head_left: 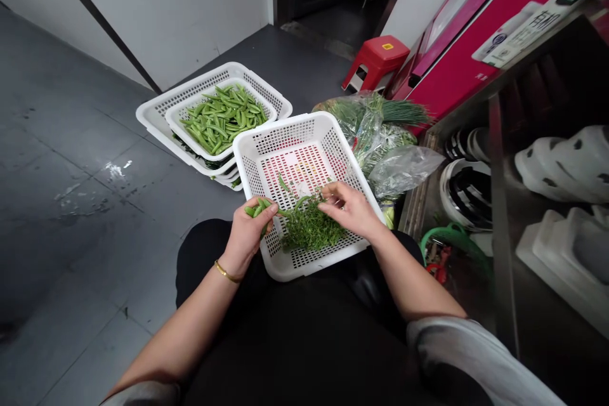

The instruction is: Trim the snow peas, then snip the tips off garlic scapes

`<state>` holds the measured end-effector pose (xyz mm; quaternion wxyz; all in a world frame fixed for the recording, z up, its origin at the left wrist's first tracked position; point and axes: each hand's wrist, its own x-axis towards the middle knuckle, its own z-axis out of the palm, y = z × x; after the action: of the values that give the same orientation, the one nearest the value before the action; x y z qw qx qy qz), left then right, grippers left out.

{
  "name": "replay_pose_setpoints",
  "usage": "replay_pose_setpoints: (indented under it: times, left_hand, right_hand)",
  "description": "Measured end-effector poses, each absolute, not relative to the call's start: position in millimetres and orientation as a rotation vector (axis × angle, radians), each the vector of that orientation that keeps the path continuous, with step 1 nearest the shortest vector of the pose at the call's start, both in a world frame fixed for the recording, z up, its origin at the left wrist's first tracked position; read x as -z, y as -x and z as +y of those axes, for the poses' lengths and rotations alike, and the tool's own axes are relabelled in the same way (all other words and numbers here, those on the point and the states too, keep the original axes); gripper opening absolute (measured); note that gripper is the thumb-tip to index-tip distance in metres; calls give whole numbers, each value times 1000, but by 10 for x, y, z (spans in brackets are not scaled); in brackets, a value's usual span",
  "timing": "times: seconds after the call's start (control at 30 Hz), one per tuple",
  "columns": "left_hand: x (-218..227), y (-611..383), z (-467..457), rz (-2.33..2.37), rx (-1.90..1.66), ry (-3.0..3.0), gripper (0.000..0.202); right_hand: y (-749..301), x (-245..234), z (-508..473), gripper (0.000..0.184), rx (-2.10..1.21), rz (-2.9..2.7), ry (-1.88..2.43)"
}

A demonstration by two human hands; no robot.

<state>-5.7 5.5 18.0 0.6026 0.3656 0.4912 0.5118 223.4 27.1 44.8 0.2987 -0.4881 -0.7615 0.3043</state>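
A white slotted basket (311, 129) rests on my lap with a heap of green pea strings and trimmings (309, 231) in its near end. My left hand (247, 231) is closed around a few green pea pods (257, 208) at the basket's left rim. My right hand (349, 206) hovers over the trimmings, its fingers pinching a pea pod (302, 202) that reaches toward the left hand. A gold bracelet sits on my left wrist.
On the grey floor to the left stands a stack of white baskets (159, 111), the top one full of pea pods (221, 115). Bagged greens (385, 139) lie right of my basket. A red stool (375, 60) and a metal shelf with white shoes (566, 165) are to the right.
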Motion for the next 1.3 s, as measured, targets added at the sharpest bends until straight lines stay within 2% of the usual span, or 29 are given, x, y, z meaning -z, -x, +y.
replay_pose_setpoints:
  times: [0.07,0.17,0.3,0.43,0.5,0.6,0.7,0.87,1.0,1.07,1.13,1.2,1.3]
  left_hand:
    - [-172,26,32,1170,-1142,-967,18]
    - [-130,-37,-11,1181,-1122,-1033,17]
    - [-118,14,-28,1211,-1067,-1032,20]
    - [-306,240,2,1425,-995,-1507,22]
    - [-426,294,-10,1299,-837,-1815,21]
    - [-526,200,-84,991,-572,-1956,6]
    - [-529,30,-157,985,-601,-1648,14]
    - [-518,117,-47,1079,-1086,-847,13]
    - [-528,461,121,941,-1298,-643,17]
    - [-506,549,151,813,-1252,-548,24]
    - [-460,543,150,702,-1194,-482,31]
    - [-405,483,136,643,-1152,-476,35]
    - [-342,422,122,672,-1068,-532,34]
  right_hand:
    - [-2114,-404,251,24,-843,-2213,1237]
    - [-1886,-297,223,19,-731,-2420,1110]
    - [-1821,-209,221,27,-623,-2235,1076]
    - [-1936,-242,174,29,-630,-2355,976]
    - [-1951,-293,130,27,-685,-2466,851]
    - [-1892,-370,75,27,-716,-2464,725]
    - [-1827,-401,50,27,-698,-2309,733]
    - [-1998,-337,45,27,-702,-2224,943]
    - [-2219,-254,199,16,-1090,-2656,1066]
    - [-2184,-178,382,23,-1226,-2842,1143]
    - [-2024,-51,617,23,-1088,-2826,1392]
    - [-1795,126,862,30,-776,-2657,1734]
    - [-1497,418,1150,36,-695,-2598,1853]
